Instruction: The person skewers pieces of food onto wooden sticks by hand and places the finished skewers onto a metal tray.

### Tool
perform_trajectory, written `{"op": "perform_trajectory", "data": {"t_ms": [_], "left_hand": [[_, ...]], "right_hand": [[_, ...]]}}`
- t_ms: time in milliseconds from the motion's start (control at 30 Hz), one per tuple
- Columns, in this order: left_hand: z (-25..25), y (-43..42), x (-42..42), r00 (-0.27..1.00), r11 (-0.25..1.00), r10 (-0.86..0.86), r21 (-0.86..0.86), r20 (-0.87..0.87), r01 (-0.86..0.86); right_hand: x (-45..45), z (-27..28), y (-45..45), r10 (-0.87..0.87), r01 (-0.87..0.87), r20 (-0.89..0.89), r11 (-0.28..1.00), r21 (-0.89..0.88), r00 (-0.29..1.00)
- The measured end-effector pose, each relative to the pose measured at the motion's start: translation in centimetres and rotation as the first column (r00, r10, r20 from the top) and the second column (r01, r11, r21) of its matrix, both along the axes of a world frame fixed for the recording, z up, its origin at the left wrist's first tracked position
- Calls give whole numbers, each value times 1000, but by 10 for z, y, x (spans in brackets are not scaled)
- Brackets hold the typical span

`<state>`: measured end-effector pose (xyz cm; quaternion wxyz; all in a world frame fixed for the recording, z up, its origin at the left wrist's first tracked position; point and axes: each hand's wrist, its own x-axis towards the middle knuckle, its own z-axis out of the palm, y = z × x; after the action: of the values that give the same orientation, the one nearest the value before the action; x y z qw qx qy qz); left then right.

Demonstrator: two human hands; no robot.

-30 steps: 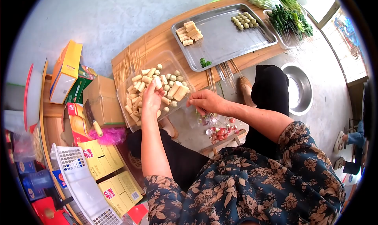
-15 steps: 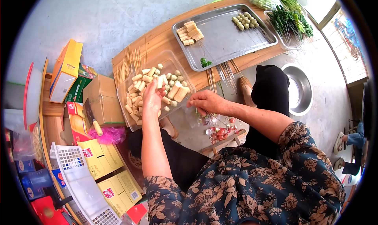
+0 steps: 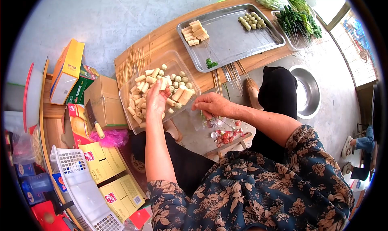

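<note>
My left hand (image 3: 157, 98) is over a clear plastic tub (image 3: 126, 94), closed with its fingertips on a pale cylindrical food piece (image 3: 164, 83). In the tub lie several more pale yellow cylinders (image 3: 186, 96) and greenish balls (image 3: 182, 74). To the right of the tub, my right hand (image 3: 213, 104) is pinched closed around a thin skewer (image 3: 222, 121), whose end shows below the fingers. Its other end is too fine to make out. The tub overlaps the edge of a wooden table (image 3: 161, 41).
A metal tray (image 3: 238, 32) holds stacked cylinders, skewered balls and a green piece. Bamboo skewers (image 3: 139, 59) and metal skewers (image 3: 232, 78) lie by it. A knife (image 3: 97, 128) and cardboard box (image 3: 106, 103) stand left. A steel basin (image 3: 315, 93) is on the floor right.
Almost nothing differs. Both hands hold nearly the same places, and the camera view has shifted very slightly.
</note>
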<state>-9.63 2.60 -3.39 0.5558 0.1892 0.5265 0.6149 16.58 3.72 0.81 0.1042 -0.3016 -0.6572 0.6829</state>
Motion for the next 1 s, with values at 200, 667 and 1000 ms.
{"op": "perform_trajectory", "data": {"t_ms": [200, 667, 1000], "left_hand": [[6, -1, 3, 999, 999, -44, -13, -17, 43], [15, -2, 29, 980, 982, -185, -45, -68, 182], [-14, -3, 2, 724, 946, -293, -297, -625, 126]], "right_hand": [[0, 1, 0, 0, 0, -1, 1000, 6, 1000], [-5, -8, 3, -37, 38, -37, 999, 8, 999], [-5, -7, 6, -139, 138, -45, 990, -18, 989]]}}
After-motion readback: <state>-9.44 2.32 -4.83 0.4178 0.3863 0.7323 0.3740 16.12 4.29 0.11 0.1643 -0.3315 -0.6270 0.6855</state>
